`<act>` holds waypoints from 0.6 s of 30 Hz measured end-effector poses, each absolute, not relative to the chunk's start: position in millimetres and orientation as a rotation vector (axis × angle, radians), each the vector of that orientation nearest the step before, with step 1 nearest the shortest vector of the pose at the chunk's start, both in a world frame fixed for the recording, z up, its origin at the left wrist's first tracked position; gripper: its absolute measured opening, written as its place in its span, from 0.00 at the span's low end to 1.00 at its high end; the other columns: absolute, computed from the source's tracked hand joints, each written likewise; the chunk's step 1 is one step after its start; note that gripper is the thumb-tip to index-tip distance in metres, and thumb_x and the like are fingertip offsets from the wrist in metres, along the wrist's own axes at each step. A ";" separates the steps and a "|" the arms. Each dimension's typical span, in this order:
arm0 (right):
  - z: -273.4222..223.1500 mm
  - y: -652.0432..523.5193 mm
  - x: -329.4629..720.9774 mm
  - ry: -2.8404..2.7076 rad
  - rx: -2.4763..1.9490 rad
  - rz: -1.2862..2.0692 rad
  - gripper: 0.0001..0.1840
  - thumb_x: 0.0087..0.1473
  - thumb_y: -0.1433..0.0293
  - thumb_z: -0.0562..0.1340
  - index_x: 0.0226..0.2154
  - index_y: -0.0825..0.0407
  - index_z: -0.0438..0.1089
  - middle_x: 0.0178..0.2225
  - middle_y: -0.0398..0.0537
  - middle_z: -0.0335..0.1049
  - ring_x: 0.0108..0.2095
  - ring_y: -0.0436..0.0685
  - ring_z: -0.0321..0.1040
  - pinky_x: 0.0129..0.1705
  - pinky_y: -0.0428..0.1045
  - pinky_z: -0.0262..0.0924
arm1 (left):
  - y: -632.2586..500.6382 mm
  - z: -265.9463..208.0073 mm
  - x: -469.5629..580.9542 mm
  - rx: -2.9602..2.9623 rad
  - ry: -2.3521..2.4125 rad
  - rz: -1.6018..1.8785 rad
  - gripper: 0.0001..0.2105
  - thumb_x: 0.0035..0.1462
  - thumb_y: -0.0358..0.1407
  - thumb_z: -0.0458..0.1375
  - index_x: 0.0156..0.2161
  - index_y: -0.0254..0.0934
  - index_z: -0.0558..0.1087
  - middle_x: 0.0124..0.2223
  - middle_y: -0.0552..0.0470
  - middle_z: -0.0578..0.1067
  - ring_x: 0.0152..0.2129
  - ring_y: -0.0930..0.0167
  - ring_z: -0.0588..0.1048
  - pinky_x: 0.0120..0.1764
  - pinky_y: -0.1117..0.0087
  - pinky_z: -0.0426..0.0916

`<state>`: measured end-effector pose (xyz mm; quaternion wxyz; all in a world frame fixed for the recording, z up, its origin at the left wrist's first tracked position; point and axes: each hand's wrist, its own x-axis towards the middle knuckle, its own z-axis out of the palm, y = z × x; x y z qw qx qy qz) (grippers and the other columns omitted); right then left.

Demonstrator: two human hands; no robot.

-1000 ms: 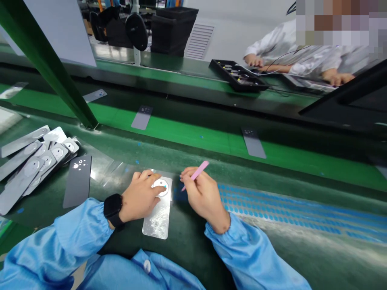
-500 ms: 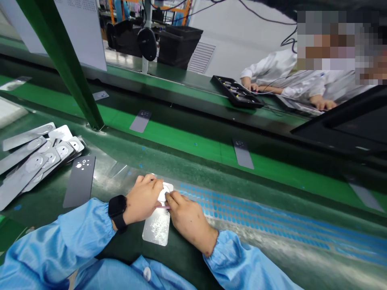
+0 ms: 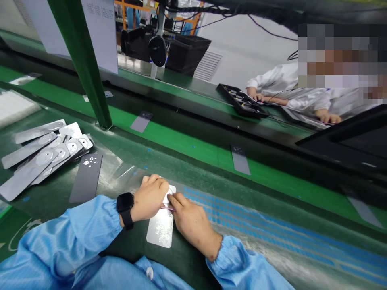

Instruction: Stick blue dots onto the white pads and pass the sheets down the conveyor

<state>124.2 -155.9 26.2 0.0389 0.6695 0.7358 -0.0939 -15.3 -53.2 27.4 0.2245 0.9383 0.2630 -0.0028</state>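
A silvery phone back panel (image 3: 160,230) lies flat on the green bench below my hands, its lower part bright with reflections. Over its upper left side my left hand (image 3: 151,197) is curled, fingers bent and gripping the panel's edge. From the right, my right hand (image 3: 192,217) reaches in with fingertips pinched close to the round camera area at the panel's top. A thin pinkish rod (image 3: 168,208) runs from my right fingers toward my left thumb; its kind is not clear. Both hands hide much of the panel's top.
Left lies a heap of silvery panels (image 3: 54,155) beside a dark grey panel (image 3: 86,177). A clear sheet with blue dots (image 3: 229,213) stretches right. Beyond runs a green conveyor (image 3: 181,145) carrying spaced panels. A green post (image 3: 87,72) rises left. Across sit co-workers near a black tray (image 3: 242,100).
The view has shifted slightly, so the scene appears a little to the right. My hands stay over the same panel in nearly the same pose. Conveyor panels sit slightly further left relative to the bench.
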 end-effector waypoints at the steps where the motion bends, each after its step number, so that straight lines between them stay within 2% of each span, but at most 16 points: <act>1: 26.8 -155.4 124.1 2.240 2.062 -0.311 0.21 0.59 0.77 0.53 0.53 0.52 0.67 0.48 0.54 0.71 0.38 0.57 0.72 0.36 0.48 0.68 | -52.5 28.1 -14.4 2.579 0.739 -0.016 0.15 0.52 0.32 0.64 0.41 0.34 0.63 0.48 0.43 0.71 0.48 0.59 0.64 0.47 0.57 0.59; 7: 29.1 -151.3 123.9 2.206 2.140 -0.445 0.19 0.59 0.77 0.53 0.50 0.51 0.69 0.48 0.53 0.70 0.40 0.58 0.73 0.39 0.49 0.66 | -47.8 36.5 -7.0 2.512 0.812 -0.088 0.20 0.46 0.35 0.69 0.39 0.35 0.62 0.46 0.44 0.70 0.46 0.60 0.64 0.46 0.59 0.60; 10: 27.5 -148.3 127.5 2.226 2.218 -0.546 0.14 0.59 0.74 0.53 0.45 0.51 0.70 0.46 0.54 0.68 0.38 0.59 0.72 0.38 0.51 0.66 | -46.9 35.1 -5.1 2.489 0.844 -0.102 0.23 0.43 0.35 0.71 0.39 0.35 0.62 0.46 0.44 0.69 0.47 0.58 0.65 0.47 0.59 0.60; 12: 23.5 -146.3 131.0 2.289 2.337 -0.659 0.13 0.56 0.74 0.55 0.44 0.51 0.69 0.47 0.54 0.66 0.39 0.59 0.71 0.40 0.52 0.66 | -48.6 31.2 -5.3 2.461 0.856 -0.069 0.24 0.42 0.34 0.70 0.41 0.35 0.62 0.46 0.44 0.68 0.47 0.58 0.66 0.48 0.58 0.60; 14: 17.6 -142.5 134.8 2.313 2.593 -0.803 0.18 0.51 0.74 0.58 0.46 0.51 0.66 0.47 0.54 0.66 0.43 0.60 0.70 0.44 0.53 0.64 | -51.6 27.7 -6.0 2.420 0.864 0.009 0.22 0.44 0.31 0.68 0.42 0.36 0.61 0.48 0.45 0.66 0.46 0.61 0.66 0.48 0.59 0.62; 16: 12.9 -133.1 139.2 2.226 2.843 -1.091 0.20 0.48 0.71 0.59 0.46 0.52 0.64 0.40 0.51 0.70 0.41 0.60 0.70 0.41 0.52 0.65 | -52.4 28.4 -5.9 2.370 0.862 0.147 0.20 0.47 0.27 0.63 0.43 0.37 0.61 0.49 0.46 0.65 0.45 0.64 0.67 0.47 0.62 0.63; 18: 14.1 -113.7 145.7 2.091 2.928 -1.542 0.17 0.47 0.67 0.60 0.42 0.53 0.65 0.29 0.46 0.69 0.31 0.57 0.69 0.31 0.50 0.64 | -45.4 36.6 -4.6 2.331 0.895 0.357 0.19 0.47 0.25 0.60 0.44 0.38 0.61 0.50 0.46 0.63 0.47 0.65 0.66 0.49 0.63 0.63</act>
